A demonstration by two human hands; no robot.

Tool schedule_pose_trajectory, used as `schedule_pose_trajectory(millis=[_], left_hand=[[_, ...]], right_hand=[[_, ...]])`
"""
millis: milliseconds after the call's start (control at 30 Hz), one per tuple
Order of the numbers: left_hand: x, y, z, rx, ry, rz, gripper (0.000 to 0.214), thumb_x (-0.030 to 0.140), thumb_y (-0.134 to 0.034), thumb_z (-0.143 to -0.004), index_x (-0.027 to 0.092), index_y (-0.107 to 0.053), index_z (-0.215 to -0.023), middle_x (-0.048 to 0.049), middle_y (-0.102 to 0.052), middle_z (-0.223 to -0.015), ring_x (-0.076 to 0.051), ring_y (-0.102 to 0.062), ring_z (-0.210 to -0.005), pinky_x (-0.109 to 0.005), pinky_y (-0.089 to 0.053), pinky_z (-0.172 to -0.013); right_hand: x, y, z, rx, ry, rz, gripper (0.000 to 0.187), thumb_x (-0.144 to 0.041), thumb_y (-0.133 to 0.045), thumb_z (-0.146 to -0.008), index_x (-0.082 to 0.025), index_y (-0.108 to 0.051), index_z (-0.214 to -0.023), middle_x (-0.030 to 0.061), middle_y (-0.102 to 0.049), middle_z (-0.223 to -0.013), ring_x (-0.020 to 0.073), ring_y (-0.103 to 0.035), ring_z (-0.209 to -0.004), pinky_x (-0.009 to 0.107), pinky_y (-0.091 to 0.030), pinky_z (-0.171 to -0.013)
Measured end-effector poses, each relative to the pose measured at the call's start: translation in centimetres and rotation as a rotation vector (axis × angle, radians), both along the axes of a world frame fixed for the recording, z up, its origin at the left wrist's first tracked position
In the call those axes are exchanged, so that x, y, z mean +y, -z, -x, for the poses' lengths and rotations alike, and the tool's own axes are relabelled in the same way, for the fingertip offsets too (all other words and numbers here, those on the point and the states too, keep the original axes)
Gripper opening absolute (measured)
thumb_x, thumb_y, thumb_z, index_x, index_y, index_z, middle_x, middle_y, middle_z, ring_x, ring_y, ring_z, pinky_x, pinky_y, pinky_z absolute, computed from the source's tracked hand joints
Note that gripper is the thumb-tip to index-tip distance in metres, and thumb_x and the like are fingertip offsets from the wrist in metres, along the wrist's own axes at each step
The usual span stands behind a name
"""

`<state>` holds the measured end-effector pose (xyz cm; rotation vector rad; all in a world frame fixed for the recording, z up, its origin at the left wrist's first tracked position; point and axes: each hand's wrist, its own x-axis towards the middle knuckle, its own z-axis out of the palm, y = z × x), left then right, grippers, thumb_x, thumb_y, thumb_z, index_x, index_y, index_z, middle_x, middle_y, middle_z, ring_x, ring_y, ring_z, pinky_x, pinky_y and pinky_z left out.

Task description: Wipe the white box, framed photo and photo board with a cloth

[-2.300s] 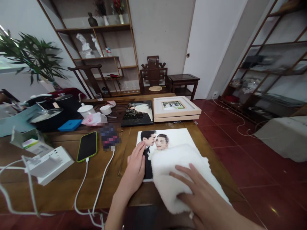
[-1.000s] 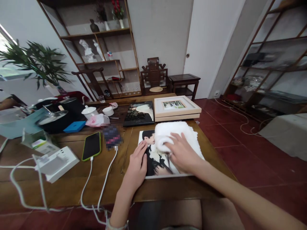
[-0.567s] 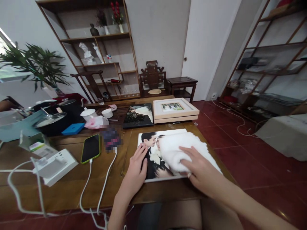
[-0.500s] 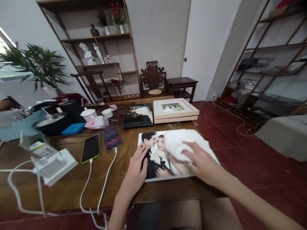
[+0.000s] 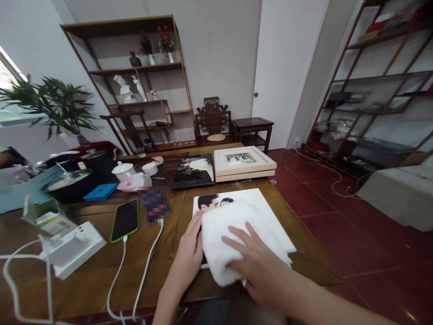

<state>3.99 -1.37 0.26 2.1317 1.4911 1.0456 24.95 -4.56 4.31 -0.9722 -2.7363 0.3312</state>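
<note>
A white photo panel (image 5: 270, 210) showing a couple lies flat on the wooden table (image 5: 162, 266). Over its middle and front edge is a folded white towel (image 5: 219, 230), which hides most of the picture. My right hand (image 5: 253, 262) grips the towel from above, its fingers spread over the cloth and the thumb side tucked at a fold. My left hand (image 5: 189, 243) rests along the panel's left edge with fingers stretched out, touching the panel beside the towel.
Behind the panel lie a dark photo panel (image 5: 194, 171) and stacked pale wooden frames (image 5: 245, 169). To the left are a phone (image 5: 125, 220) on a white cable, a white charger box (image 5: 79, 248), a blue box (image 5: 100, 192) and a lidded pot (image 5: 69, 183).
My right hand has moved the towel left and toward me, from the panel's right part over its middle and front edge. My left hand stays at the left edge.
</note>
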Motion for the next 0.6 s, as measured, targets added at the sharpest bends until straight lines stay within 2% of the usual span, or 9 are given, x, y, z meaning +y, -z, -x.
schedule_pose_trajectory(millis=[67,133,200,300,400,500,600], left_hand=[[0.0,0.1,0.0,0.031,-0.006,-0.009,0.045,0.02,-0.037,-0.09,0.017,-0.045,-0.134,-0.0102,-0.045,-0.141,-0.022,-0.036,-0.133,-0.044,-0.029,-0.11],[0.1,0.3,-0.1,0.055,-0.016,-0.019,0.042,0.019,-0.035,-0.09,0.017,-0.05,-0.129,-0.0102,-0.049,-0.138,-0.022,-0.036,-0.133,-0.045,-0.03,-0.11],[0.1,0.3,-0.2,0.07,-0.01,-0.023,0.039,0.019,-0.034,-0.091,0.015,-0.056,-0.123,-0.0111,-0.052,-0.135,-0.022,-0.035,-0.133,-0.045,-0.031,-0.109],[0.1,0.2,-0.4,0.077,0.006,-0.025,0.037,0.022,-0.036,-0.091,0.016,-0.058,-0.12,-0.0114,-0.052,-0.134,-0.022,-0.034,-0.134,-0.047,-0.031,-0.109],[0.0,0.0,-0.5,0.076,0.009,-0.021,0.035,0.026,-0.041,-0.09,0.018,-0.058,-0.12,-0.0107,-0.052,-0.135,-0.024,-0.032,-0.135,-0.048,-0.031,-0.108],[0.0,-0.1,-0.5,0.089,0.01,-0.017,0.037,0.029,-0.044,-0.089,0.016,-0.058,-0.121,-0.0129,-0.052,-0.134,-0.026,-0.033,-0.134,-0.049,-0.031,-0.108],[0.0,-0.1,-0.5,0.101,0.001,-0.029,0.036,0.029,-0.046,-0.088,0.016,-0.059,-0.12,-0.0129,-0.054,-0.132,-0.027,-0.036,-0.133,-0.05,-0.032,-0.107]], right_hand=[[-1.2,0.0,-1.5,-0.021,-0.024,0.046,0.04,-0.01,-0.049,-0.066,-0.023,-0.065,-0.099,0.0058,-0.045,-0.139,0.0332,-0.022,-0.134,0.062,-0.008,-0.107],[-1.6,0.0,-3.3,-0.031,0.04,0.057,0.047,-0.006,-0.047,-0.062,-0.023,-0.064,-0.102,0.0055,-0.045,-0.139,0.0309,-0.024,-0.134,0.06,-0.011,-0.108],[-0.8,0.0,-4.8,-0.022,0.157,0.017,0.051,-0.002,-0.045,-0.061,-0.021,-0.063,-0.105,0.0089,-0.047,-0.136,0.0295,-0.027,-0.133,0.057,-0.016,-0.108],[2.1,-0.4,-5.6,0.026,0.302,-0.038,0.047,-0.002,-0.042,-0.065,-0.017,-0.062,-0.104,0.0141,-0.052,-0.127,0.0294,-0.039,-0.124,0.052,-0.03,-0.102],[5.7,-1.5,-3.8,0.1,0.291,-0.015,0.047,-0.003,-0.039,-0.069,-0.017,-0.06,-0.108,0.0118,-0.059,-0.112,0.0256,-0.051,-0.105,0.04,-0.041,-0.089],[8.7,-2.8,0.1,0.112,0.142,0.026,0.04,-0.005,-0.038,-0.075,-0.018,-0.059,-0.106,0.0087,-0.064,-0.103,0.0218,-0.056,-0.093,0.031,-0.042,-0.079],[10.2,-3.4,3.9,0.097,0.082,0.011,0.036,-0.009,-0.041,-0.078,-0.02,-0.061,-0.106,0.0071,-0.065,-0.102,0.0219,-0.056,-0.093,0.03,-0.04,-0.078]])
